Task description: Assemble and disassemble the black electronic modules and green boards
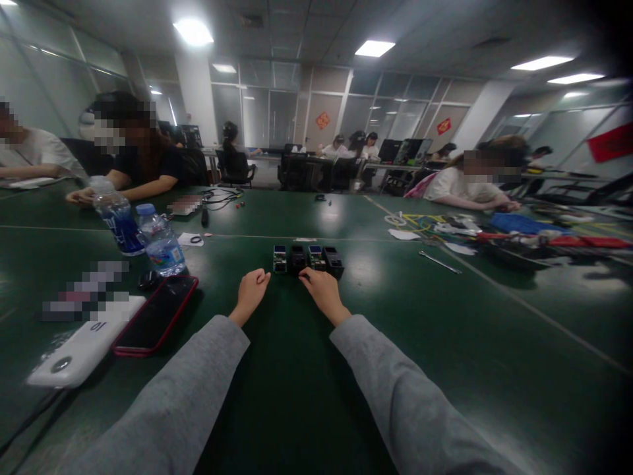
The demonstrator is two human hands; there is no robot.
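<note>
Several small box-like devices stand side by side in a row on the green table. The leftmost device (279, 259) shows green circuit board, as does the third device (316, 257); the second device (297, 256) and the rightmost device (333, 259) are black. My left hand (253, 289) is curled into a loose fist just left of the row, apart from it, with nothing visible in it. My right hand (322, 288) lies in front of the row, its thumb and fingers pinched together at the second device's near edge. Whether they touch it or hold something small cannot be made out.
To the left are a phone (157, 316) with a red edge, a white power bank (84, 346) with a cable, and two bottles, one a clear water bottle (162, 244). A wrench (440, 262) and tangled cables (430, 223) lie right. Other people sit around the table.
</note>
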